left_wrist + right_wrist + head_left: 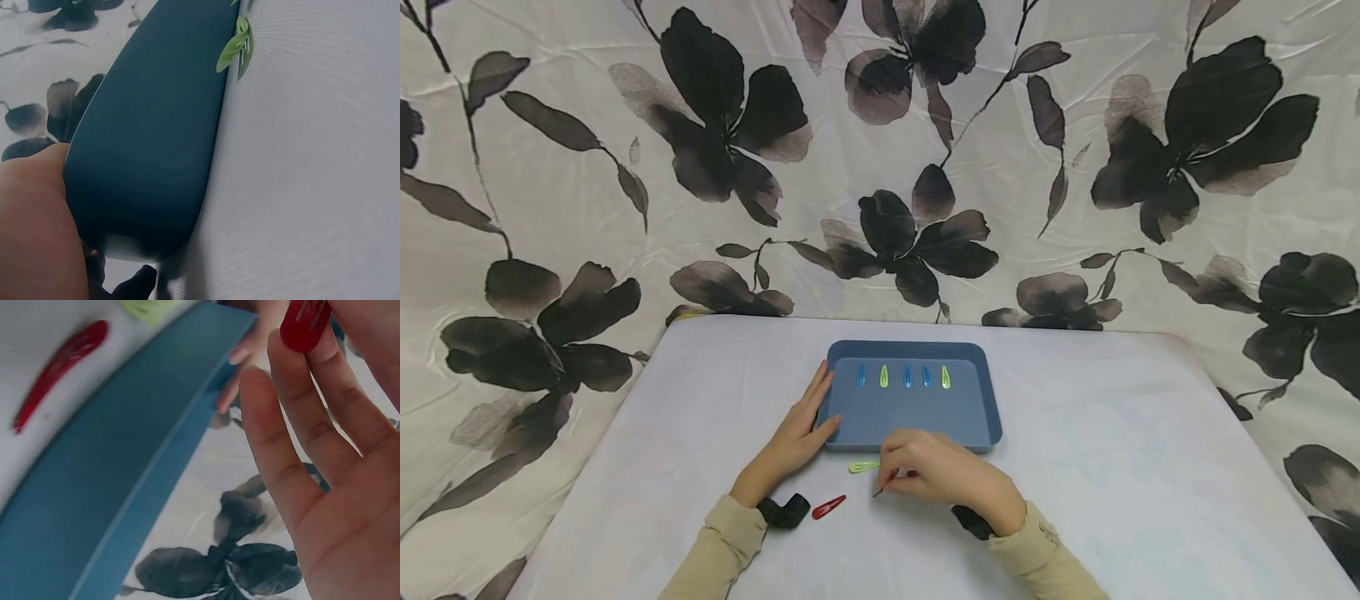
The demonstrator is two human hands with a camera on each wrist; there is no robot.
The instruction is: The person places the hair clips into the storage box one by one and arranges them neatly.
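from far left to far right, a pale cloth backdrop printed with dark grey flowers (722, 142) stands behind a counter covered in white (1112, 450). at left, the left hand (790, 437), below a beige sleeve (718, 546), rests against the tray's left side; its grip is spread, the fingers straight along the rim and the thumb apart from them at the near left corner. a black wrist strap (786, 512) shows at this wrist. just beside the strap, a glossy red teardrop-shaped hair clip (829, 507) lies slanted on the counter. next comes the blue-grey rectangular tray with rounded corners (910, 417). along its far part, five upright clips form a row, well apart from the near rim: blue (861, 374), lime green (883, 376), blue (907, 377), blue (927, 377), lime green (945, 377). just outside the near rim, another lime-green clip (862, 467) lies sideways on the counter. at right, the right hand (943, 471) has its grip pinching a second red clip (301, 336), near the tray's near edge; whether this clip touches the counter cannot be told.
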